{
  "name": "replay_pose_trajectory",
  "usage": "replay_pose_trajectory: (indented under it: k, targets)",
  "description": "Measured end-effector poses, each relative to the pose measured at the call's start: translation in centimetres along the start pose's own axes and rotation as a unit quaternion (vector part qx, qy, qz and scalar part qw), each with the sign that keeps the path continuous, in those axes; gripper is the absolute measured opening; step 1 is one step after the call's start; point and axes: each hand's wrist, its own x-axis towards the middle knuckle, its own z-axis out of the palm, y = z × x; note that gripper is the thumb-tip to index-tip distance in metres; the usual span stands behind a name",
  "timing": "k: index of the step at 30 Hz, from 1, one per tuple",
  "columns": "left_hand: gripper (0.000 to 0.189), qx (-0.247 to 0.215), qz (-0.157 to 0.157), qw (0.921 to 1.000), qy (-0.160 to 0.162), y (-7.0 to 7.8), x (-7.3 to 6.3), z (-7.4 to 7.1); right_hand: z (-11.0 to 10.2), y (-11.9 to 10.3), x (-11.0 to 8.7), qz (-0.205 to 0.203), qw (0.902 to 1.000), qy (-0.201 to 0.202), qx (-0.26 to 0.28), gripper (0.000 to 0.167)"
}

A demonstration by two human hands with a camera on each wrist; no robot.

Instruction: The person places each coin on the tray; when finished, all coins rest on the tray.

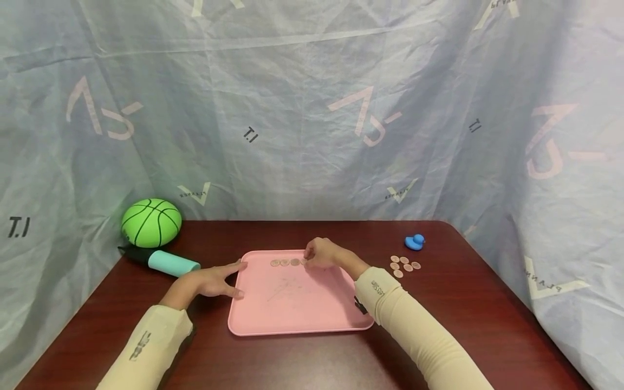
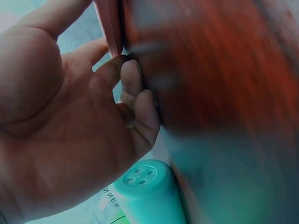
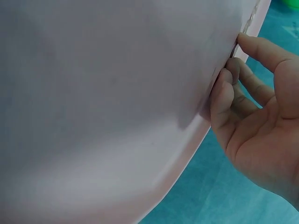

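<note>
A pink tray [image 1: 292, 314] lies on the table, with a short row of copper-coloured coins [image 1: 285, 262] along its far side. My right hand [image 1: 323, 253] is at the right end of that row. In the right wrist view, its thumb and fingers pinch a coin [image 3: 233, 49], seen edge-on and partly covered, low over the tray surface. At the tray's left side, my left hand [image 1: 212, 280] has thumb and index finger spread apart, both touching the rim. The left wrist view shows its other fingers [image 2: 145, 114] bent loosely beside the tray edge, down at the tabletop.
Several loose coins [image 1: 408, 267] lie on the table right of the tray, with a blue rubber duck [image 1: 414, 242] behind them. Left of the tray are a turquoise-and-black cylinder [image 1: 173, 263] and a green basketball [image 1: 151, 222]. A grey printed cloth [image 1: 302, 179] hangs around the table.
</note>
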Motion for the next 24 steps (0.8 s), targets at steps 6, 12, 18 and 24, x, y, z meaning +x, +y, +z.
replay_pose_trajectory:
  k: [6, 12, 18, 24]
  targets:
    - [0.094, -0.005, -0.002, 1.0, 0.002, -0.2, 0.1, 0.2, 0.1, 0.1, 0.0, -0.01, 0.9999, 0.007, 0.0, 0.012]
    - [0.094, -0.004, -0.002, 1.0, 0.003, -0.3, 0.1, 0.3, -0.1, 0.4, -0.4, -0.005, 1.0, -0.004, -0.005, 0.012]
    - [0.093, 0.003, -0.002, 1.0, 0.004, -0.1, 0.0, 0.2, -1.1, 0.7, -1.2, -0.005, 0.9999, -0.013, -0.002, 0.016]
    - [0.093, 0.004, -0.005, 1.0, 0.002, -0.3, 0.2, 0.2, -2.0, 1.4, -2.5, -0.018, 0.9994, -0.01, 0.026, 0.023]
